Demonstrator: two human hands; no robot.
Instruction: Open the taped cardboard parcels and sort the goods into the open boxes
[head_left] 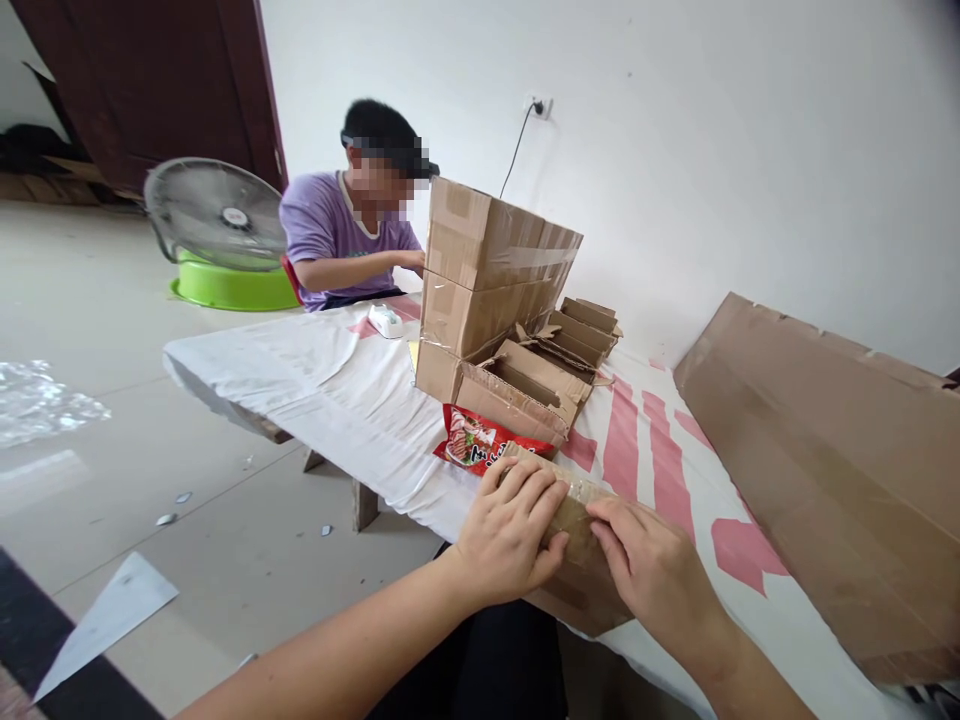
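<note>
Cloth-covered table (300,375), white with pinkish patches, spans the middle of the frame. Large cardboard sheet (840,470) stands at right. Co-worker (319,220) in purple sits upper left of centre, beside a box stack (454,275) at centre. Open boxes (510,400) sit just right of the stack. Carton (581,570) is at lower centre, at the near table edge, between both hands. Left hand (510,525): fingers nearly together, clamped over the carton's top, thumb on the near side. Right hand (656,555): thumb and forefinger close at the carton's right part; cannot tell whether they pinch anything. Red packet (465,437) lies just beyond the left hand.
</note>
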